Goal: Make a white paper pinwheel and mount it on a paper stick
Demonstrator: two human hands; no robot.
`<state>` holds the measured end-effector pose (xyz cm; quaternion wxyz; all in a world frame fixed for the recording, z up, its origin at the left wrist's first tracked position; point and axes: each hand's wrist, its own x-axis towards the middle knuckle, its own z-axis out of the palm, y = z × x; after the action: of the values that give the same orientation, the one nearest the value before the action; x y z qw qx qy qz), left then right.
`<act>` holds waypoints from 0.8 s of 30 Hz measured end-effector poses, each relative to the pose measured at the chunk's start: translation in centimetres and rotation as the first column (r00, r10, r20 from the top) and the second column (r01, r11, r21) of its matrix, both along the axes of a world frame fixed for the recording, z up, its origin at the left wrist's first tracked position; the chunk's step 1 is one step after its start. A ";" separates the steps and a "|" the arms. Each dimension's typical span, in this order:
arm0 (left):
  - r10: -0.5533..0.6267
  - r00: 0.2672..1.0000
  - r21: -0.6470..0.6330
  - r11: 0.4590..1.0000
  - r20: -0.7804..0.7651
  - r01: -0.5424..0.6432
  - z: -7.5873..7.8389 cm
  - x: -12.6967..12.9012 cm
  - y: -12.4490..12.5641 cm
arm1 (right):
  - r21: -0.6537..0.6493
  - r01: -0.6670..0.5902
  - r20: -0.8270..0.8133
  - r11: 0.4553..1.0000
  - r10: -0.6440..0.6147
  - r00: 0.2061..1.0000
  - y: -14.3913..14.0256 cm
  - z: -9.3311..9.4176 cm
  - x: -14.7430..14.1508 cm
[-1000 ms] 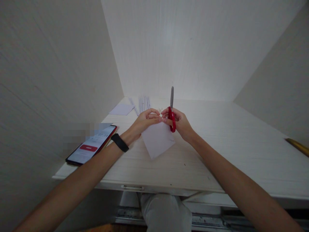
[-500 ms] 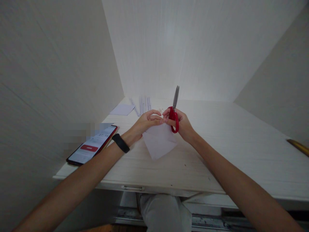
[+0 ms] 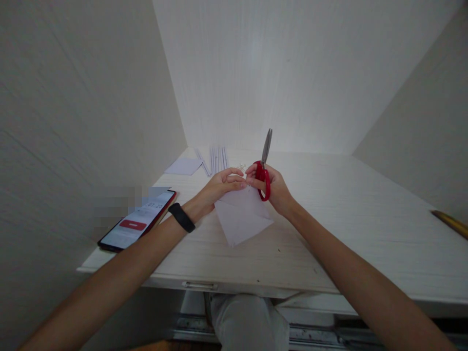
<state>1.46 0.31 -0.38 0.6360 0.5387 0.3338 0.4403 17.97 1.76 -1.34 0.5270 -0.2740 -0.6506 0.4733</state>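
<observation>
My right hand grips red-handled scissors, their grey blades closed and pointing up and away from me. My left hand pinches the top edge of a white sheet of paper that hangs down toward the desk in front of me. Fingertips of both hands meet at the paper's upper edge. A black band sits on my left wrist.
A phone with a lit screen lies at the white desk's left edge. Several narrow paper strips and a white sheet lie at the back left. A yellow pencil rests far right. Walls close in on three sides.
The scissors tilted slightly to the right. The paper turned and its lower right corner spread out further to the right. Both hands stayed close together.
</observation>
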 end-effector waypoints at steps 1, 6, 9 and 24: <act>0.000 1.000 0.000 1.000 0.003 0.000 0.0 0.0 0.0 | 0.002 -0.002 -0.002 1.000 0.002 1.000 0.0 0.0 0.0; 0.008 1.000 0.000 1.000 0.021 -0.008 0.3 -0.1 0.0 | -0.016 0.002 0.001 1.000 -0.002 1.000 0.2 -0.1 0.3; 0.023 0.999 0.006 1.000 0.028 -0.024 0.4 -0.1 0.0 | -0.031 -0.005 0.003 1.000 0.005 1.000 0.3 -0.1 0.5; 0.132 0.988 0.152 0.981 -0.080 -0.119 -0.7 -0.2 1.1 | -0.036 -0.011 0.111 0.999 0.015 0.994 0.5 0.1 0.4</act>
<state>1.23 1.41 -1.07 0.5500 0.5810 0.3620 0.4785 18.39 2.23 -1.29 0.4818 -0.3050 -0.6722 0.4721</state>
